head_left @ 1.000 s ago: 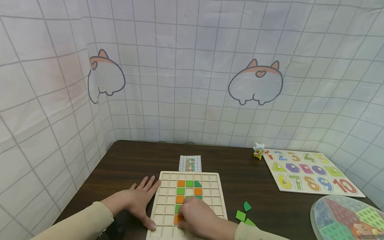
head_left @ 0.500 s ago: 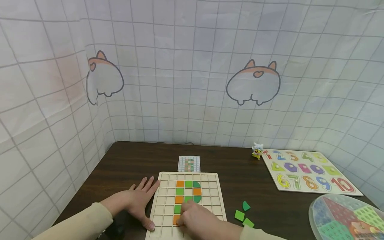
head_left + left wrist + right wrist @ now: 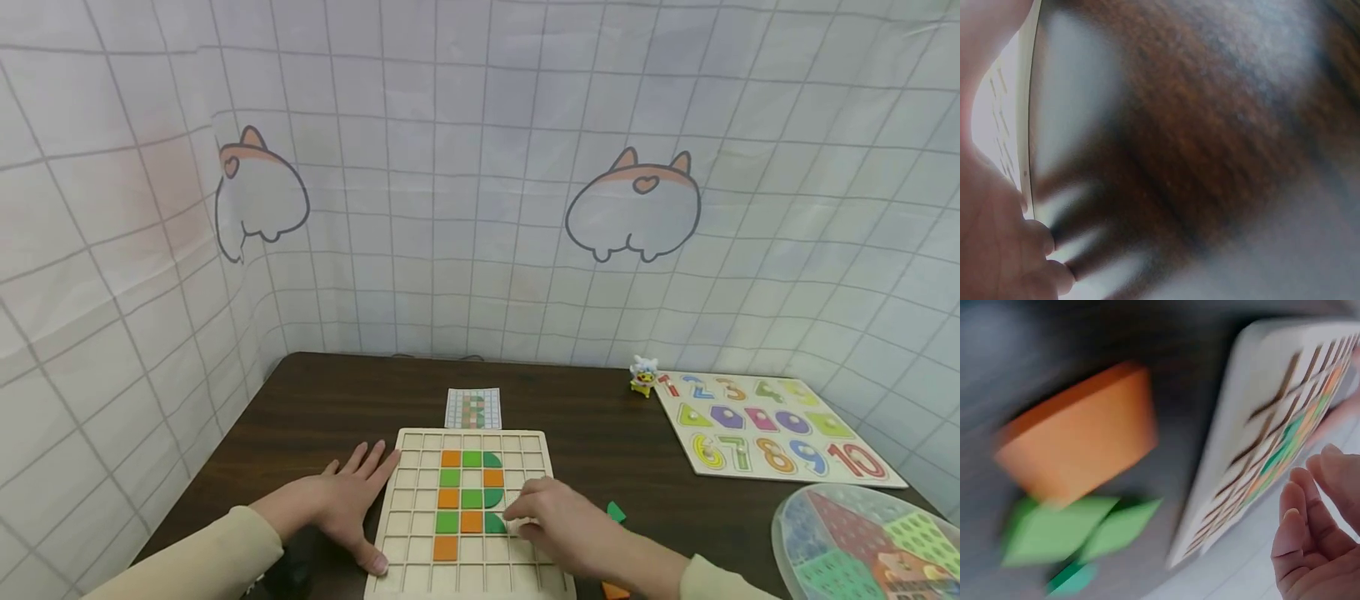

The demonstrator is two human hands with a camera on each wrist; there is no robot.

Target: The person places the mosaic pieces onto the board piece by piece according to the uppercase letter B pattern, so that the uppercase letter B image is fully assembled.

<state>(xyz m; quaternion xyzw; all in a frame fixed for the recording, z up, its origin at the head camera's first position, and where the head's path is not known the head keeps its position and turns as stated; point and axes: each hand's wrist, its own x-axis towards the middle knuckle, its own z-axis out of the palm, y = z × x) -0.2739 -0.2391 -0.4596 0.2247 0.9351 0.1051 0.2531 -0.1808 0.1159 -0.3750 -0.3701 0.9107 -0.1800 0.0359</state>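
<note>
A pale wooden grid board (image 3: 407, 550) lies on the dark table with orange squares (image 3: 446, 548), green squares (image 3: 446, 522) and dark green quarter-round pieces (image 3: 494, 523) set in its cells. My left hand (image 3: 347, 500) rests spread along the board's left edge, thumb on the lower left rim. Over the right part of the board is my right hand (image 3: 558, 518), its fingers loosely bent near the lowest quarter-round piece. In the right wrist view the right fingers (image 3: 1291, 532) hold nothing. The left wrist view shows mostly blurred tabletop (image 3: 1210, 125).
Right of the board lie a loose orange tile (image 3: 1085, 434), green tiles (image 3: 1054, 531) and a dark green quarter-round (image 3: 616, 512), partly behind my forearm. A pattern card (image 3: 472, 409) stands behind the board. Farther right are a figurine (image 3: 643, 377), number puzzle (image 3: 772, 425) and round clear case (image 3: 862, 542).
My right hand has moved right from the board's lower middle, uncovering an orange square and a quarter-round piece in the fourth row. The left hand stays in place.
</note>
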